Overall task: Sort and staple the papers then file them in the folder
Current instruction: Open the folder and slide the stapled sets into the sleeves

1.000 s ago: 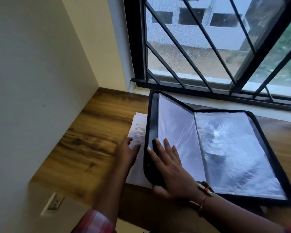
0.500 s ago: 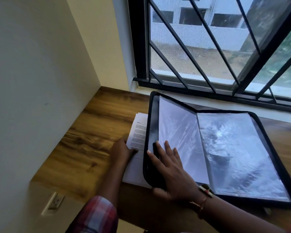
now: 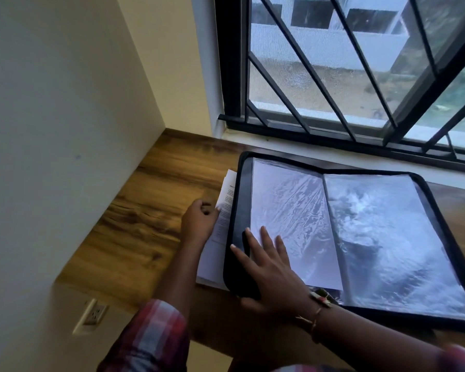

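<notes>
Where hands (image 3: 198,222) (image 3: 271,269) rest, glossy folder (image 3: 239,208) seemingly pins papers (image 3: 212,259)

The desk (image 3: 151,210) is seen as grained brown wood with a faint sheen. The folder (image 3: 238,210) is edged in matt black material, and its plastic sleeves (image 3: 387,237) are glossy and crinkled. At its 9 o'clock, the papers (image 3: 226,202) are seen as smooth, matt white sheets.

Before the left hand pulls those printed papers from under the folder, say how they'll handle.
The printed papers will probably flop: thin loose sheets, one edge lifted by the left hand. They may drag or fan apart, since the black folder lies on them under the right hand.
</notes>
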`<control>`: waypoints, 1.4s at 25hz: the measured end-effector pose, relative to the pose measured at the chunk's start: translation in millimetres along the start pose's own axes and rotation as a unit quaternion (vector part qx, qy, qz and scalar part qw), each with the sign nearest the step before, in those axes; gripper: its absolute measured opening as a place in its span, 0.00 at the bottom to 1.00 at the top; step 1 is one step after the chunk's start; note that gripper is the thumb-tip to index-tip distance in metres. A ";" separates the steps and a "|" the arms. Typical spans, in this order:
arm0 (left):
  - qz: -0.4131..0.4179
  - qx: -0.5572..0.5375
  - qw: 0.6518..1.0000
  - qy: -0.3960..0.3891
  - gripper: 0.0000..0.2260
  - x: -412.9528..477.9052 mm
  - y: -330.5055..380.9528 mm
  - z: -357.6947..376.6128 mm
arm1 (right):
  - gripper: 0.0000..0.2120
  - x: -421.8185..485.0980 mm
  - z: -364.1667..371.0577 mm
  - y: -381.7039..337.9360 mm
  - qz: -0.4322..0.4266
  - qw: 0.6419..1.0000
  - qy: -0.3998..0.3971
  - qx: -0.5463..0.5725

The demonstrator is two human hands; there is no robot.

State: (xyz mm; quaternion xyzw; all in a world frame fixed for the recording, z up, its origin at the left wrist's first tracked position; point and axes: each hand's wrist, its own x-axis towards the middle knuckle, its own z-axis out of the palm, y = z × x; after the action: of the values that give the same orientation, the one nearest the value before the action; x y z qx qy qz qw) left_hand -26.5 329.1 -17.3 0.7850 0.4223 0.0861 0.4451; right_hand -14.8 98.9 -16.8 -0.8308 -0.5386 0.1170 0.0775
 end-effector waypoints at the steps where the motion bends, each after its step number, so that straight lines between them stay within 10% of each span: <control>1: 0.008 0.001 1.000 -0.017 0.21 5.6 5.8 1.0 | 0.47 0.3 0.6 -0.1 0.001 1.000 0.000 -0.002; 16: 0.118 0.177 0.973 -0.090 0.16 110.4 37.5 49.4 | 0.50 5.6 19.4 1.1 0.021 0.999 -0.033 -0.014; 20: 0.133 0.112 0.984 -0.049 0.02 106.5 38.2 47.2 | 0.52 7.7 22.4 2.9 0.033 0.999 -0.042 -0.008; 35: 0.088 0.036 0.984 0.148 0.09 54.5 59.4 -13.3 | 0.39 19.7 -10.7 50.6 0.204 0.974 0.021 0.097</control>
State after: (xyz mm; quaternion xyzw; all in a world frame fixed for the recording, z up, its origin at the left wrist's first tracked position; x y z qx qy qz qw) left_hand 35.8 363.0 23.2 0.8132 0.4152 0.2249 0.3402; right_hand 40.3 96.2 -21.7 -0.9141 -0.3417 0.1648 0.1430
